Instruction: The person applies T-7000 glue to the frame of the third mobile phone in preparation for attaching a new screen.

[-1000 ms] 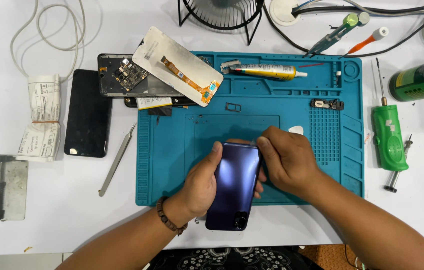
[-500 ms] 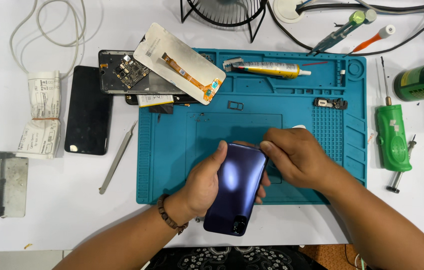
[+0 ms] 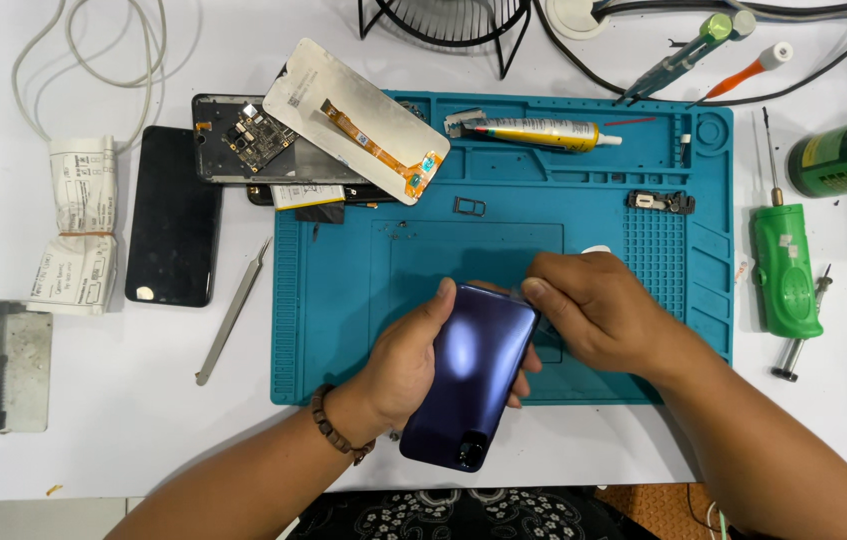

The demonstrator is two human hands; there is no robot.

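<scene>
My left hand (image 3: 403, 365) grips a dark blue phone (image 3: 471, 375) from its left side, glossy back cover up, camera end toward me, over the front of a teal work mat (image 3: 643, 290). My right hand (image 3: 593, 310) is closed at the phone's far right corner, fingertips pinched against its edge; what it pinches is too small to tell. A beaded bracelet is on my left wrist.
On the mat's far side lie a white display panel with an orange flex cable (image 3: 355, 120), an opened phone frame (image 3: 243, 140), a glue tube (image 3: 533, 132) and a SIM tray (image 3: 470, 206). Tweezers (image 3: 233, 312) and a black phone (image 3: 175, 215) lie left; a green electric screwdriver (image 3: 785, 270) lies right.
The phone has tilted, its far end swinging right. My right hand slid from on top of the phone to its far right corner.
</scene>
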